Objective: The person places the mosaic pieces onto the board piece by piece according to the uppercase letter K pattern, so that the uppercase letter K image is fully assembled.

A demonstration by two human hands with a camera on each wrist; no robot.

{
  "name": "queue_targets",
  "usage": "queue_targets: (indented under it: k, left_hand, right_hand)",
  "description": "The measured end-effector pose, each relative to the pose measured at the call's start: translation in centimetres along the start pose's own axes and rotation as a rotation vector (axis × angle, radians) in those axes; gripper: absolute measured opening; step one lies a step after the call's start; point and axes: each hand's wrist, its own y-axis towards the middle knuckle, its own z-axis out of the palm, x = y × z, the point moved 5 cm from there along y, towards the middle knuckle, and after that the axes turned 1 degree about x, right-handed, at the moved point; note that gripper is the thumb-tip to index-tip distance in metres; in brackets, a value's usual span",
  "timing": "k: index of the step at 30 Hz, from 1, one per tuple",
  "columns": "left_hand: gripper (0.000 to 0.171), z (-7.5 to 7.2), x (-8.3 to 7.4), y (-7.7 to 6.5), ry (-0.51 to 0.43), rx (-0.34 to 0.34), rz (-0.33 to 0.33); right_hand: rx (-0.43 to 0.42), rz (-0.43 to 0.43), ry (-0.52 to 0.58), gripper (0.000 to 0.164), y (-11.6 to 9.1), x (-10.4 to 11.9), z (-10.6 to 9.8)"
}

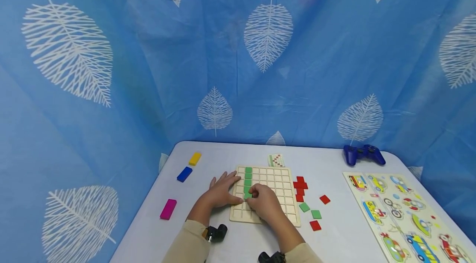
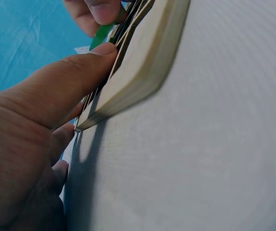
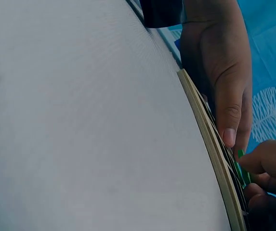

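Observation:
A wooden grid board [image 1: 290, 209] lies flat, with a column of green square tiles [image 1: 248, 176] set in its cells on the left. My right hand [image 1: 265, 203] pinches a green tile [image 3: 244, 172] between thumb and fingers, low in that column. In the left wrist view the same green tile [image 2: 100, 37] stands tilted over the board. My left hand [image 1: 222, 193] rests along the board's left side, fingers extended, its thumb [image 2: 80, 77] on the board close to the held tile.
Several red tiles [image 1: 300, 185] and two loose green tiles [image 1: 316, 214] lie right of the board. A pattern card [image 1: 276, 160] sits behind it. Yellow [image 1: 195, 158], blue [image 1: 184, 174] and magenta blocks [image 1: 168, 209] lie left. A picture puzzle board [image 1: 372, 213] and blue game controller [image 1: 363, 154] are right.

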Motion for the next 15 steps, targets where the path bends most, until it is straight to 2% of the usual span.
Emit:
queue_targets:
  k: [9,15]
  left_hand:
    - [0.088,0.1,0.25,0.21,0.011,0.006,-0.008]
    - [0.088,0.06,0.17,0.36,0.024,-0.004,0.012]
  right_hand:
    - [-0.022,0.064,-0.001,0.017,-0.07,0.23,0.25]
    - [-0.053,0.028,-0.045,0.016,-0.26,0.84,-0.03]
